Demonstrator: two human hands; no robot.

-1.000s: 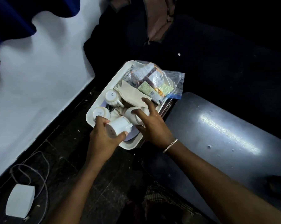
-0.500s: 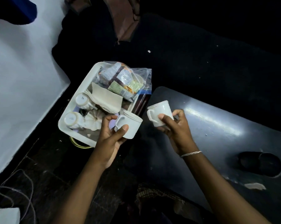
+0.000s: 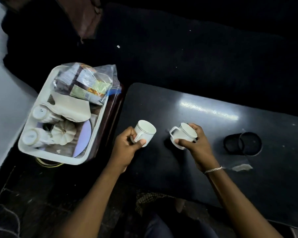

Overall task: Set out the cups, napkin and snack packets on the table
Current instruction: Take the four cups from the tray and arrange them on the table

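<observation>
Head view, near to far: two forearms reach up from six o'clock over a dark surface. Left hand is closed on a white cup by its handle, mouth tipped toward one o'clock, held above the surface's left end. Right hand is clamped from above on a second cup, handle pointing to nine o'clock; whether its base touches the surface I cannot tell.

To do this step well, I judge each cup should be levelled, lowered until the base sits flat, then let go, with a gap kept between them and from the black rings at three o'clock.

Farther off at ten o'clock, the tray holds two more cups, a folded napkin and bagged snack packets.
</observation>
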